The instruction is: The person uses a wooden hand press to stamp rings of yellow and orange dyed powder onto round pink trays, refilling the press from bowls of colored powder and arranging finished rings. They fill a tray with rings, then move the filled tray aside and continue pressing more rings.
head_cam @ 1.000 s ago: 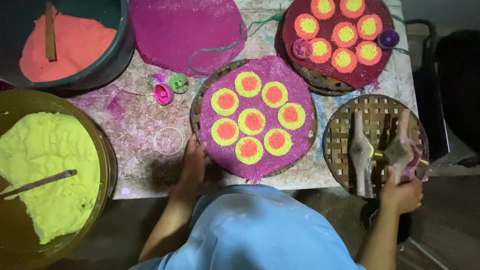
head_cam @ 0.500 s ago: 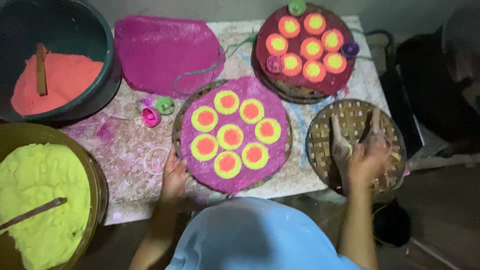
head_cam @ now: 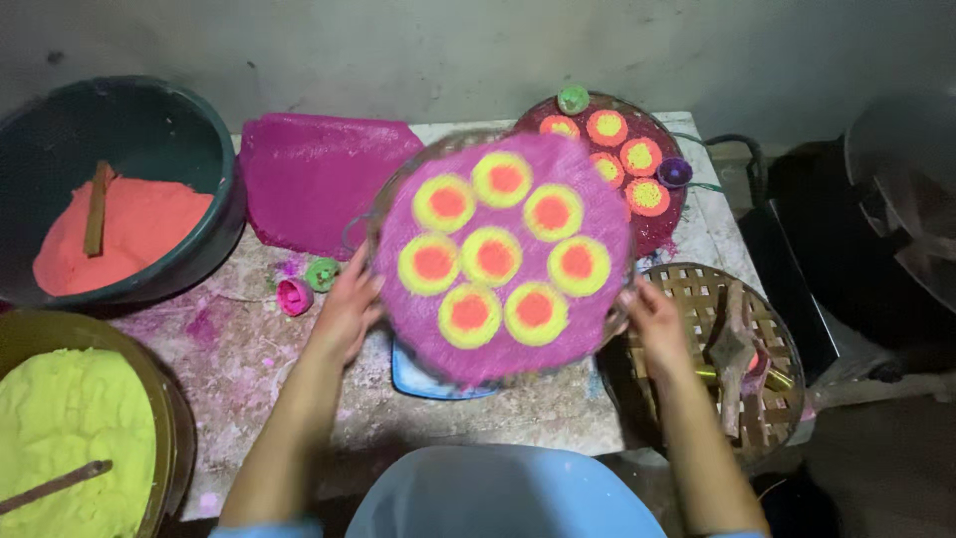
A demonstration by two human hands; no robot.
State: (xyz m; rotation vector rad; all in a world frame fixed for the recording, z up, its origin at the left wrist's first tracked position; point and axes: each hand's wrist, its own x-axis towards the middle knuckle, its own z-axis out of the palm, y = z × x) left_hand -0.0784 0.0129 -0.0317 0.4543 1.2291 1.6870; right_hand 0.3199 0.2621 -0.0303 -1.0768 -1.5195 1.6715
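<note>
Round tray of magenta powder in my hands

I hold the woven tray point(head_cam: 503, 261) by its two sides — my left hand point(head_cam: 347, 309) at one rim, my right hand point(head_cam: 652, 321) at the other — lifted off the table. Its magenta surface carries eight yellow rings with orange centres, seven around one in the middle.

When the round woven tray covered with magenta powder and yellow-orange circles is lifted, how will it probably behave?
The round woven tray likely stays stiff: both the left hand and right hand grip only its rim, yet it looks flat. The powder looks loose, so tilting would probably spill or smear the circles. It seems moderately heavy, since two hands support it.
</note>
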